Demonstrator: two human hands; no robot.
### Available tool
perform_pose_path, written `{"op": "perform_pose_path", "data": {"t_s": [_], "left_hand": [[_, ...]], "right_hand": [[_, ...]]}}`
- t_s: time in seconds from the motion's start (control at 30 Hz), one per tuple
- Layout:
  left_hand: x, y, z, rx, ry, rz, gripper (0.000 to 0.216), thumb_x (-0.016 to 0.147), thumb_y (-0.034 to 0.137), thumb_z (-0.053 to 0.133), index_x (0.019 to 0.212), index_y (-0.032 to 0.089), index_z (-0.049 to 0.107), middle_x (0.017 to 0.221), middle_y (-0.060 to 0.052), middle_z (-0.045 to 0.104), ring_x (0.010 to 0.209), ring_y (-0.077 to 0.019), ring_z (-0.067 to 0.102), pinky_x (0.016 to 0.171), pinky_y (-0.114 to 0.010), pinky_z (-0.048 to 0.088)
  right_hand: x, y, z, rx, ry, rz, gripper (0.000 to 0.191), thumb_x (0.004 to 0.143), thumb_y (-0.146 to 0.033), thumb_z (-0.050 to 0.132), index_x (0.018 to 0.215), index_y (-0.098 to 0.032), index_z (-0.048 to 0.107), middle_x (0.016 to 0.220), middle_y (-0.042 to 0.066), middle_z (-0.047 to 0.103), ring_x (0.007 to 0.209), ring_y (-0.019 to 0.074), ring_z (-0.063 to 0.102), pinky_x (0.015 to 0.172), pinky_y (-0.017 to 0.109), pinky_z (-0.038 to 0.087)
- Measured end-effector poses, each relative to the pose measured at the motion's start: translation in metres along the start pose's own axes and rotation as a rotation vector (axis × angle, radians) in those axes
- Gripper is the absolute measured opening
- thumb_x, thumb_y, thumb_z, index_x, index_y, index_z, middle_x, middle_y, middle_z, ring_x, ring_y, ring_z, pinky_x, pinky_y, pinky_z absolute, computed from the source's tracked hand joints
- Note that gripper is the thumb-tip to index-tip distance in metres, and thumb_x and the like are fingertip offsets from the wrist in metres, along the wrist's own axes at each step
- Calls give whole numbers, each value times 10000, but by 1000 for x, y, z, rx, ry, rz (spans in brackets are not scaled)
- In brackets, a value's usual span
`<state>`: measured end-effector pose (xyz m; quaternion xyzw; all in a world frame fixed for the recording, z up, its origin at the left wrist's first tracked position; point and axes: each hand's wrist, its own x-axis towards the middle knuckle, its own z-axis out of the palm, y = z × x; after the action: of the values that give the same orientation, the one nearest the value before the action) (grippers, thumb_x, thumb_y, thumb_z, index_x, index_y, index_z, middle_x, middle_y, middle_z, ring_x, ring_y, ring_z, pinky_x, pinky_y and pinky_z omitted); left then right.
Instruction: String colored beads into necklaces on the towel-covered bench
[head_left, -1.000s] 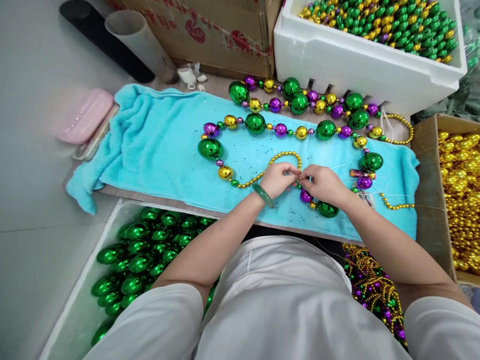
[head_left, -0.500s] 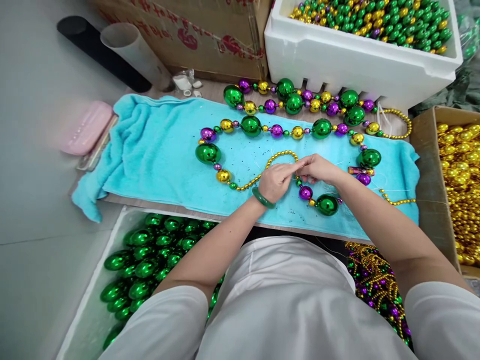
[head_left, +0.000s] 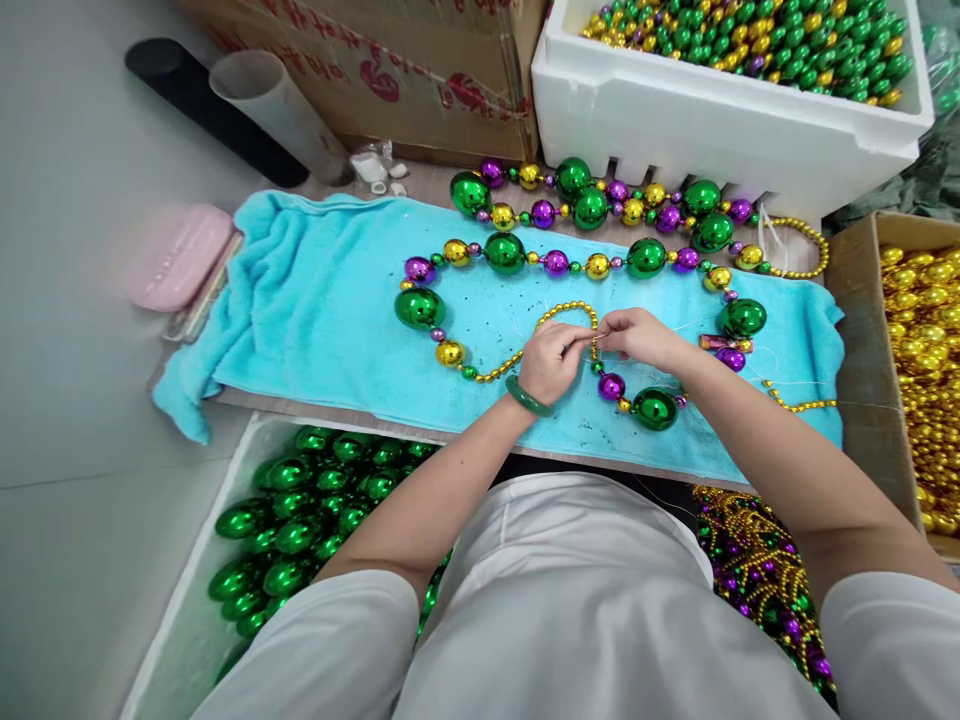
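Between the surface's [head_left: 424, 178] near and far edges, the left hand [head_left: 555, 362] and right hand [head_left: 637, 338] met, fingertips pinched together on the bead necklace [head_left: 611, 386], whose gold run arched toward the far edge while its purple and green beads trailed nearer the right hand.

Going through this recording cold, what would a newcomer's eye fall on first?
Probably the strand of shiny green, purple and gold beads winding over the bright turquoise towel in the middle. Along its run of small gold beads, the left hand and right hand meet, fingertips close together. Big glossy green balls at lower left might catch the eye next.
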<state>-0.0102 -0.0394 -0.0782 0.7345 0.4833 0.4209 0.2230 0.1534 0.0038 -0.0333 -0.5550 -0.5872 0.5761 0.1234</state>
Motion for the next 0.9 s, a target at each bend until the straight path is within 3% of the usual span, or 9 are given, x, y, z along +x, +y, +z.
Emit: {"op": "perform_pose_path", "data": {"t_s": [0.2,0.4,0.53,0.63,0.73,0.83,0.9], "left_hand": [[2,1,-4,-39,-84,-163,112,837,192,541,770,191,630,795,-21,676,808,-174,584,804,-317,449],[1,-2,-12,12,-110,-211,120,799,131,498,704,203,514,767,-32,602,821,-197,539,837,-355,426],[-2,-1,-11,41,-71,-260,140,773,119,510,663,204,501,729,-30,585,792,-202,525,829,-367,414],[-2,-1,-8,-84,14,-377,127,753,137,547,641,196,534,686,-12,578,742,-178,531,771,-334,431],[2,2,-6,-362,140,-579,57,725,180,602,670,183,589,659,7,584,651,-134,527,642,-272,440],[10,10,-6,-690,172,-740,50,684,196,656,694,161,622,684,-1,621,618,-105,541,551,-224,427],[16,19,-5,-898,162,-802,68,666,183,672,694,147,622,729,-21,649,661,-109,584,533,-206,425]], "right_hand": [[-10,5,-16,-193,-3,18,66,618,-184,559,661,-148,593,571,-26,507,561,101,431,542,246,330],[-26,13,-39,-345,13,71,71,608,-178,543,633,-151,604,574,-21,511,583,110,426,567,262,314],[-32,22,-48,-397,68,86,50,611,-171,549,614,-155,597,553,-20,499,571,113,422,569,269,310],[-37,29,-49,-384,116,68,31,605,-166,563,593,-157,590,540,-15,490,569,116,413,562,271,307],[-43,30,-45,-104,169,-87,51,616,-207,605,625,-160,588,681,18,577,634,127,463,553,260,335],[-46,21,-34,348,93,-283,89,616,-214,630,626,-159,560,961,73,624,797,159,552,531,237,377],[-44,12,-24,574,42,-350,97,610,-196,619,597,-158,531,981,85,623,822,167,576,497,220,379]]}}
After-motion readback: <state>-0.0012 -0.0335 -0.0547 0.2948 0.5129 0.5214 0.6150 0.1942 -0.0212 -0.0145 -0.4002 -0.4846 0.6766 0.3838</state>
